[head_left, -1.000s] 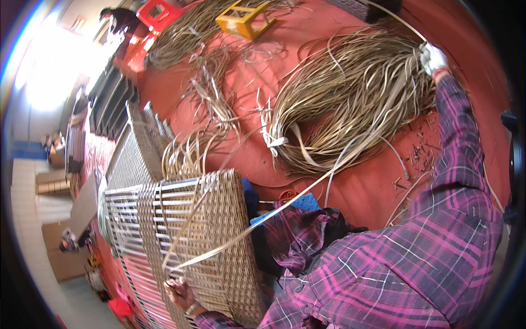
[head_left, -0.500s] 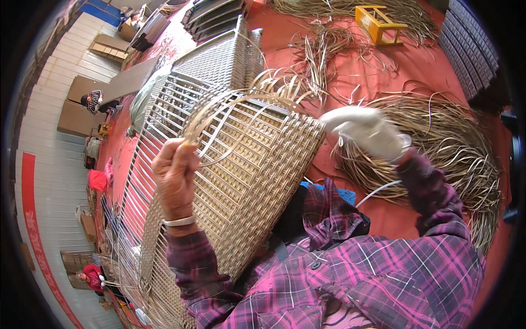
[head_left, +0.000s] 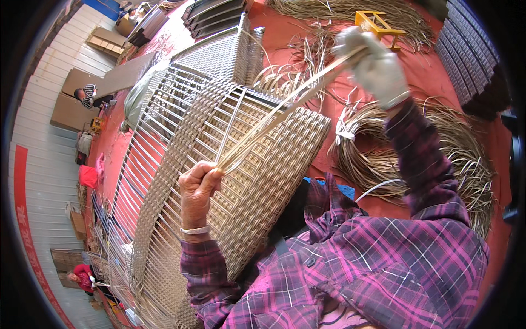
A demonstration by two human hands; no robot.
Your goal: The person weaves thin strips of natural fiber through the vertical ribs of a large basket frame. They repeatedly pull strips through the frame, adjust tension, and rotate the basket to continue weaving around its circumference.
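Note:
My bare left hand (head_left: 198, 187) is closed, thumb against fingers, on a bundle of flat tan weaving strips (head_left: 285, 113). From there the strips run taut, up and to the right, to my gloved right hand (head_left: 375, 68). That hand wears a white glove, blurred a little by motion, and its fingers are wrapped round the strips' other end. Below the strips lies a large woven frame (head_left: 274, 181) with metal bars (head_left: 156, 129). Its near side is densely woven in tan, and a narrower woven band (head_left: 189, 131) crosses the bars.
Coiled strips (head_left: 449, 148) lie on the red floor to the right, with more loose strips at the top. A yellow stool (head_left: 378, 26) lies near my right hand. Dark stacked panels (head_left: 468, 55) stand at far right. Two people (head_left: 86, 96) (head_left: 83, 277) are at the left.
My right hand has swung up and now grips the strips' far end. The strips, looped before, are pulled straight. My left hand has shifted right and slightly down.

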